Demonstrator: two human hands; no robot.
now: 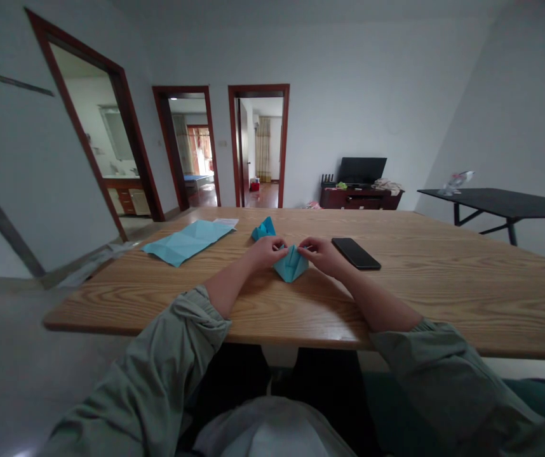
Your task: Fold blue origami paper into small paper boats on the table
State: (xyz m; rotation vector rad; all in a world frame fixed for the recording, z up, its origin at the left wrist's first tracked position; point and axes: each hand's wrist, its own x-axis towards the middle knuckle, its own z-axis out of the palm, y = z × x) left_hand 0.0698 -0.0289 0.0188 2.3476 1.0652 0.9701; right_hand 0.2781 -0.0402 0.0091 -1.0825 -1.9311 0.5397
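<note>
A folded piece of light-blue origami paper (291, 265) is held between my two hands above the wooden table, its point facing down toward me. My left hand (269, 250) pinches its left upper corner, fingers closed on the paper. On the opposite corner, my right hand (321, 254) grips with thumb and fingers together. Just behind my left hand sits a darker blue folded paper piece (263, 228). A creased light-blue sheet (189, 241) lies spread out to the left. To the right of my right hand rests a black smartphone (356, 253).
The wooden table (444, 279) stretches out in front of me, its near edge close to my body. A whitish packet or paper (227, 223) lies beyond the creased sheet. A black table (515, 200) stands at the right, and a cabinet with a television (362, 171) at the far wall.
</note>
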